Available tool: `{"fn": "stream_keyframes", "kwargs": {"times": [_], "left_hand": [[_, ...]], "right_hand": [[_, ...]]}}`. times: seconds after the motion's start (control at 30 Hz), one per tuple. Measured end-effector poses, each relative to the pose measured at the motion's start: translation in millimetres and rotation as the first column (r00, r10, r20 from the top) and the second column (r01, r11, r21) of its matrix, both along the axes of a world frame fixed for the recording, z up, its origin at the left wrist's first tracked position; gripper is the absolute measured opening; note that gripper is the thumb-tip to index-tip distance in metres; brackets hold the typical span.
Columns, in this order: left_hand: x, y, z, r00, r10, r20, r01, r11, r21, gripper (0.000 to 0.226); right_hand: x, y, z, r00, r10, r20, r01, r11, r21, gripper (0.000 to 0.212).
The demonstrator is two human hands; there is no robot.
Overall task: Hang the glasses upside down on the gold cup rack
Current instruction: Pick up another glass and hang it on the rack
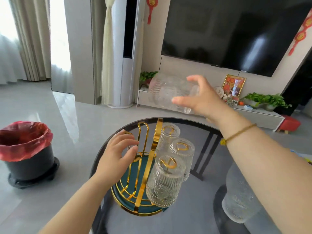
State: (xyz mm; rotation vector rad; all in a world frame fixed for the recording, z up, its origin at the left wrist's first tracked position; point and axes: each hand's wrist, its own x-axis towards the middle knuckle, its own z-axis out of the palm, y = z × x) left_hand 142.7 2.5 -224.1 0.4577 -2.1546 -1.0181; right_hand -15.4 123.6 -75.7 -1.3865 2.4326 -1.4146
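Observation:
The gold cup rack (152,149) with a teal base stands on a round dark glass table (194,127). Three ribbed clear glasses hang upside down on its right side: the far glass (169,134), the middle glass (182,151) and the near glass (164,181). My right hand (200,97) holds a fourth ribbed glass (166,92) tilted on its side, above and behind the rack. My left hand (118,154) rests with spread fingers against the rack's empty gold loops (143,137) on the left side.
A clear textured glass jug (239,196) stands on the table at the right, under my right forearm. A black bin with a red liner (25,149) sits on the floor to the left. Beyond the table are a TV cabinet, plants and a red stool (289,124).

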Motion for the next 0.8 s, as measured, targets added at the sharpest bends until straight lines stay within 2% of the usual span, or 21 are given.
{"fn": "stream_keyframes", "kwargs": {"times": [0.07,0.17,0.33,0.5,0.6,0.8], "left_hand": [[0,-2,-1,0.999,0.006,0.033,-0.005,1.0,-0.026,0.012],[1,-3,-2,0.999,-0.008,0.039,0.009,1.0,-0.018,0.012],[-1,-5,-6,1.0,-0.01,0.009,0.01,1.0,-0.003,0.015],[-3,-7,-9,1.0,-0.017,0.015,0.017,1.0,-0.004,0.017],[-3,-7,-9,0.999,-0.022,0.028,0.022,1.0,-0.005,0.015],[-3,-7,-11,0.999,-0.008,0.04,0.008,1.0,-0.003,0.022]], "right_hand": [[-2,-25,13,0.994,-0.011,-0.112,0.029,0.986,0.163,0.08],[3,-56,26,0.978,0.052,-0.203,0.023,0.936,0.351,0.078],[13,-93,33,0.933,0.214,-0.289,0.02,0.773,0.634,0.082],[14,-105,27,0.921,0.239,-0.309,0.047,0.718,0.695,0.082],[15,-104,13,0.933,0.241,-0.266,0.023,0.7,0.714,0.083],[16,-111,-20,0.932,0.272,-0.24,0.035,0.59,0.806,0.083]]}}
